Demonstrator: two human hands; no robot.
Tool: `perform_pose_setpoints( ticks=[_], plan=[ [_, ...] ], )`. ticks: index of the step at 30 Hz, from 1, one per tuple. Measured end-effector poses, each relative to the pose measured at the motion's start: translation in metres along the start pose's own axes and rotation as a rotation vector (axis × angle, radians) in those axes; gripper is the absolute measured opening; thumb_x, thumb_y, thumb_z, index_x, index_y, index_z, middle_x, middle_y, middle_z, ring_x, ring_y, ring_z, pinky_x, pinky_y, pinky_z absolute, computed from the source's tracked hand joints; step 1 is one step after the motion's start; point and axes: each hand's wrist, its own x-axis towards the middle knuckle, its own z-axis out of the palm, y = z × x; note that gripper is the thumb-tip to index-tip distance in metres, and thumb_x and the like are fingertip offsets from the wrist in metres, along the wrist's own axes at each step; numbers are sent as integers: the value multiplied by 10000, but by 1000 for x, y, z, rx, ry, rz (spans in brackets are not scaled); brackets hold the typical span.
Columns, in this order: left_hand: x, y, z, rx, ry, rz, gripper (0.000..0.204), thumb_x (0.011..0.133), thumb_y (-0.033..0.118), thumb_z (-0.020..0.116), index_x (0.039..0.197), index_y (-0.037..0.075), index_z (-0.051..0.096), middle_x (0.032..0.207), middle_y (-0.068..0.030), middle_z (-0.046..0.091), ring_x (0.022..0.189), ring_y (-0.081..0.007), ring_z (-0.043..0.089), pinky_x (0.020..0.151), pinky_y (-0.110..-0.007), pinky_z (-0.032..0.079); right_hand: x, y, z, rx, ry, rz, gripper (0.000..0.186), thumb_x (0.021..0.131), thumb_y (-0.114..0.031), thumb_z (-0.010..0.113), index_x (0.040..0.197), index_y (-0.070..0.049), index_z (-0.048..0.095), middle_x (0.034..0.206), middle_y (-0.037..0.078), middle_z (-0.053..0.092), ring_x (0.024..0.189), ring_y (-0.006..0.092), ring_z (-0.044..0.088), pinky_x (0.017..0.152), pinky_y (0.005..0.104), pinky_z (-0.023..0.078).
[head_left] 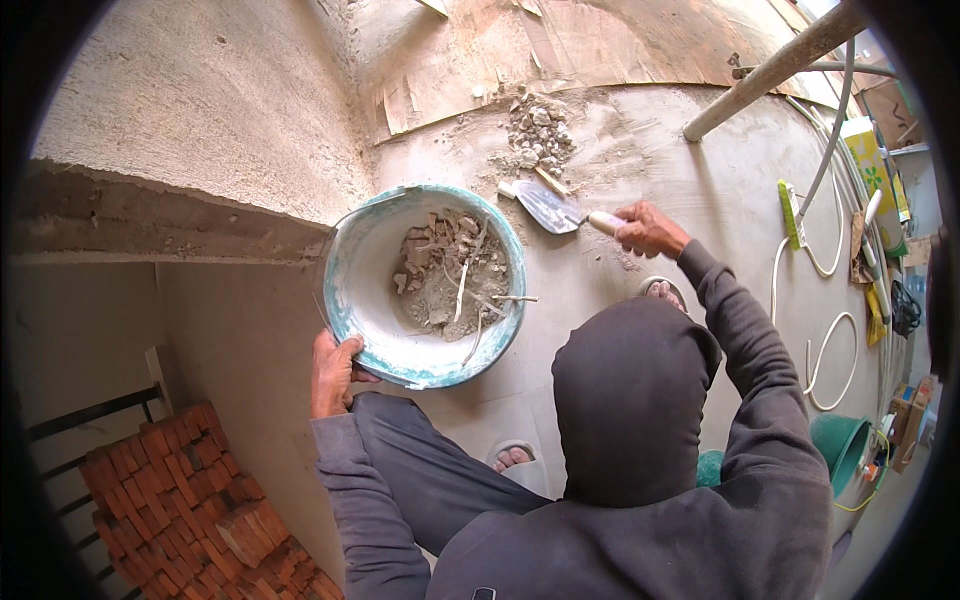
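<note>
Two hands: both mine, both occupied, one thing each.
Left hand (pixel 333 372): lower left of centre, fingers curled and pressed onto the rim of the bucket (pixel 372 330); thumb side not clearly shown.
Right hand (pixel 648 228): right of centre, fingers wrapped tight round the pale handle of the trowel (pixel 552 209).
Bucket position: mid-frame on the concrete floor (pixel 600 300), tilted toward me, just beside the wall edge at left.
Bucket load: rubble (pixel 445 270), grey lumps and thin sticks, filling the far half.
Bucket handling, judged: heavy and lopsided; plastic wall will flex; rim dusty, possibly slick. Best held at the rim with a second hand under the base.
Trowel position: blade flat on the floor, just right of the bucket rim, near the debris pile (pixel 538 135) in the upper middle.
Trowel handling, judged: light, stiff, sharp-edged; hold by the handle only.
</note>
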Motion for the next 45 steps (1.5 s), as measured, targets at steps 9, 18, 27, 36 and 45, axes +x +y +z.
perform_pose_setpoints(
  ticks=[9, 18, 27, 36, 45],
  plan=[
    [-3, 3, 0, 16, 2, 1, 369, 852, 108, 549, 1165, -88, 527, 947, -188, 665, 684, -242, 698, 459, -316, 606, 58, -32, -67, -407, 135, -22, 394, 830, -249, 576, 1145, -60, 719, 632, 34, 614, 469, 100, 548, 390, 263, 455],
    [2, 0, 5, 17, 23, -7, 364, 850, 100, 555, 1163, -84, 526, 951, -182, 659, 688, -247, 697, 455, -324, 603, 127, -29, -71, -752, 488, -141, 330, 803, -253, 618, 1076, -118, 745, 820, 130, 703, 705, 254, 684, 627, 389, 565],
    [3, -8, 1, 40, 88, 22, 375, 849, 121, 561, 1154, -92, 514, 933, -189, 652, 651, -250, 693, 454, -323, 602, 122, -10, -49, -845, 571, -154, 319, 802, -273, 579, 1052, -142, 727, 1024, 175, 692, 978, 334, 677, 852, 454, 557],
    [2, -6, 1, 39, 22, 21, 397, 839, 140, 547, 1150, -97, 477, 997, -204, 621, 728, -260, 687, 484, -331, 609, 45, -38, -55, -652, 520, -464, 377, 757, -235, 623, 1052, -15, 704, 822, 190, 677, 773, 278, 662, 729, 391, 528],
    [-2, -4, 2, 35, 36, 20, 357, 863, 121, 541, 1146, -93, 493, 958, -185, 636, 700, -237, 685, 457, -316, 601, -70, -167, -16, -548, 293, -599, 403, 739, -131, 681, 1130, -34, 713, 913, 150, 731, 753, 251, 702, 761, 367, 571]
  ],
)
